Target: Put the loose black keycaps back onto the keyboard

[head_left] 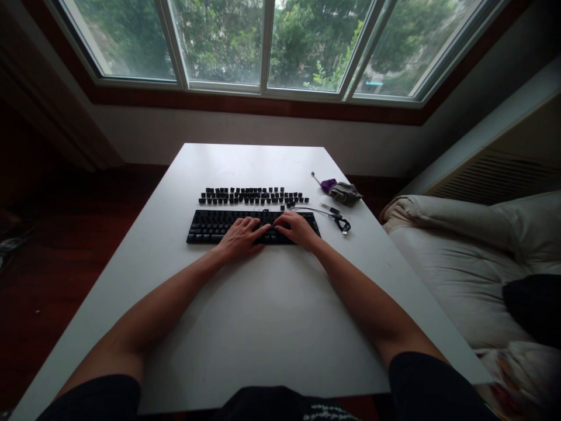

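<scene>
A black keyboard (205, 228) lies flat on the white table, its long side facing me. My left hand (241, 235) rests over its middle, fingers stretched forward and thumb pointing right. Just to the right, my right hand (298, 228) is over the keyboard with bent fingers drawn toward the thumb. Whatever is between those fingertips, if anything, is too small to make out. Behind the keyboard, loose black keycaps (254, 197) stand in rows. Both hands hide part of the keys.
Right of the keyboard lie a black cable (342, 222) with a USB plug and a small dark tool (331, 209). Farther back are a grey cloth (345, 193), a purple item (328, 185) and a thin stick. A pale sofa (447, 251) stands right of the table (263, 327).
</scene>
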`<state>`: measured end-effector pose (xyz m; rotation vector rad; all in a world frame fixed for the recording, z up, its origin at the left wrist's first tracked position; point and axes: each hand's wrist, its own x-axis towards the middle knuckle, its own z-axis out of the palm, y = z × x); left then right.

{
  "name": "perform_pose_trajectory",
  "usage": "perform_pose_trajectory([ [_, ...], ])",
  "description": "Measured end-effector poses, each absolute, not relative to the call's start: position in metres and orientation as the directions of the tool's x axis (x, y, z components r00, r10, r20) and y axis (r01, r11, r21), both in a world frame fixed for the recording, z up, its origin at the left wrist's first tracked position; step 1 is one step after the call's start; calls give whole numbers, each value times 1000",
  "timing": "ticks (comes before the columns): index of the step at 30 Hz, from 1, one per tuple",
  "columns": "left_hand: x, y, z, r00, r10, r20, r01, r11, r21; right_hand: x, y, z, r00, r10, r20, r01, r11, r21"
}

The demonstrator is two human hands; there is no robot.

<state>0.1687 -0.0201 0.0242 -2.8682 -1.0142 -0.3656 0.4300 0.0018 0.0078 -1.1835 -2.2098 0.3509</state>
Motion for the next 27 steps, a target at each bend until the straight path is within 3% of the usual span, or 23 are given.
perform_pose_trajectory([
  [17,176,-24,20,731,632,259,655,-756,-3,435,17,19,-485,813,323,675,582,-454],
  [22,175,-23,19,733,622,274,647,-762,0,459,56,20,-321,849,420,818,472,-329],
  [27,170,-21,23,748,611,259,628,-778,18,470,88,10,-407,836,369,838,502,-213],
])
